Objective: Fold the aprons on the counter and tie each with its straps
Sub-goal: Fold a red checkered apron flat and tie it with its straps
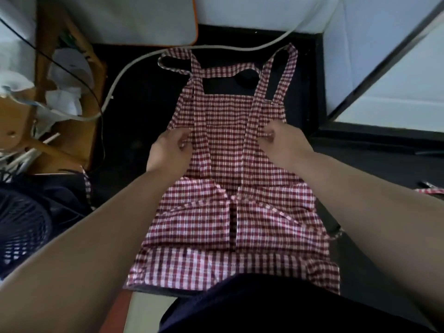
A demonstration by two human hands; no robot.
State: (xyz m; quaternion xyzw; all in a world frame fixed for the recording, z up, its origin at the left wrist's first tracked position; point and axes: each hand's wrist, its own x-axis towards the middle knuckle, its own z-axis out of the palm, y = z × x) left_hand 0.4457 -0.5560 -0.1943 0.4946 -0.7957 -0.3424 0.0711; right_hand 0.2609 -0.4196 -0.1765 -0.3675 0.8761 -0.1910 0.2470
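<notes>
While pinching the apron (230,164), spread flat on the counter (134,111), by its upper side edges w/ left hand (168,146) & right hand (281,140), looks mid-fold, lower sides already in, so next prob. calls for turning upper edges inward, keeping straps (200,111) free for tying.

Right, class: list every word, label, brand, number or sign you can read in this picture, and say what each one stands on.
No text can be read anywhere.
The checked apron shows only its red and white pattern, with no visible tag.
The white cable and the fan show no print that can be made out.
</notes>
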